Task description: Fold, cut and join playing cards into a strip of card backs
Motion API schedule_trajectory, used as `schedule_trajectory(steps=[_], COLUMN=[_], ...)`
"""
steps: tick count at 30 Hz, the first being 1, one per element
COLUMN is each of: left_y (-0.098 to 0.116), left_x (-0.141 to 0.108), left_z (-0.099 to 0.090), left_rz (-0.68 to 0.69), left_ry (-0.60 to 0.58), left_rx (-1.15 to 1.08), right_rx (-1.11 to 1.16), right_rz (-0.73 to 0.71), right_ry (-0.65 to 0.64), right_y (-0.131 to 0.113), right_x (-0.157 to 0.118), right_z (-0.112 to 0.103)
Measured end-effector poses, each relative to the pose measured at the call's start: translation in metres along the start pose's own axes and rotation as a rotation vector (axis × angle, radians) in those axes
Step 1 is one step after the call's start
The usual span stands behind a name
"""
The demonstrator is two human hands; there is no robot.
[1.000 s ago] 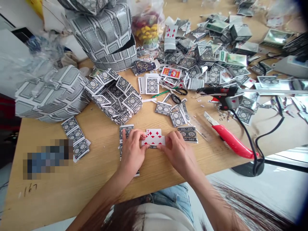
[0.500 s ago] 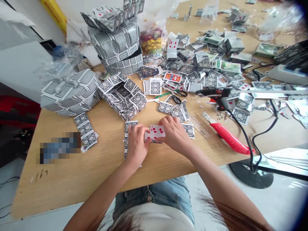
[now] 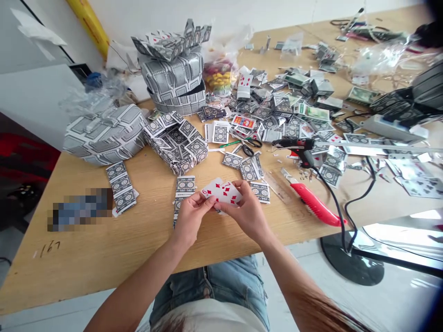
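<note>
on the left of the surface [image 3: 79,272], a card strip [image 3: 121,188] lies below a woven card basket [image 3: 107,133]. next comes an open card box [image 3: 176,142]. in front of it, the left hand [image 3: 188,216] pinches one side of the red diamond cards [image 3: 222,192], fanned and overlapping just above the surface, and the right hand [image 3: 247,212] pinches the other side. farther right are black scissors [image 3: 248,150], then a glue gun [image 3: 304,152] above a red-handled cutter [image 3: 316,203].

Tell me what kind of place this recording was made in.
Probably a small craft workshop: a glue gun, a red-handled cutter and scissors lie on a wooden table, near a basket-like form made of playing cards.
</note>
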State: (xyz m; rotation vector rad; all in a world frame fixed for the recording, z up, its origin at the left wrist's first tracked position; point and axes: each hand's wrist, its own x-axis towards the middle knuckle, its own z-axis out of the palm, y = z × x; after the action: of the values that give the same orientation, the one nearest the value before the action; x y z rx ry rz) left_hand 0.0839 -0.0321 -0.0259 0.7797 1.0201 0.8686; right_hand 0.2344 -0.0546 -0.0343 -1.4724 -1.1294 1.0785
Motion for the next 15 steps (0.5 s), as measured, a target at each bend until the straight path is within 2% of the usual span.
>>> schedule_trajectory(steps=[3, 6, 11, 15], left_y=[0.007, 0.012, 0.013, 0.017], left_x=[0.005, 0.009, 0.013, 0.022], left_z=[-0.002, -0.002, 0.004, 0.002], left_rz=[0.016, 0.019, 0.006, 0.014], left_ry=[0.024, 0.025, 0.051, 0.028], left_rx=[0.029, 0.024, -0.067, 0.032], right_rx=[-0.008, -0.034, -0.042, -0.114], right_rz=[-0.065, -0.101, -0.056, -0.081], right_ry=[-0.053, 0.015, 0.048, 0.006], right_y=[-0.005, -0.009, -0.008, -0.007], right_x=[-0.001, 0.000, -0.002, -0.002], right_z=[-0.007, -0.011, 0.000, -0.007])
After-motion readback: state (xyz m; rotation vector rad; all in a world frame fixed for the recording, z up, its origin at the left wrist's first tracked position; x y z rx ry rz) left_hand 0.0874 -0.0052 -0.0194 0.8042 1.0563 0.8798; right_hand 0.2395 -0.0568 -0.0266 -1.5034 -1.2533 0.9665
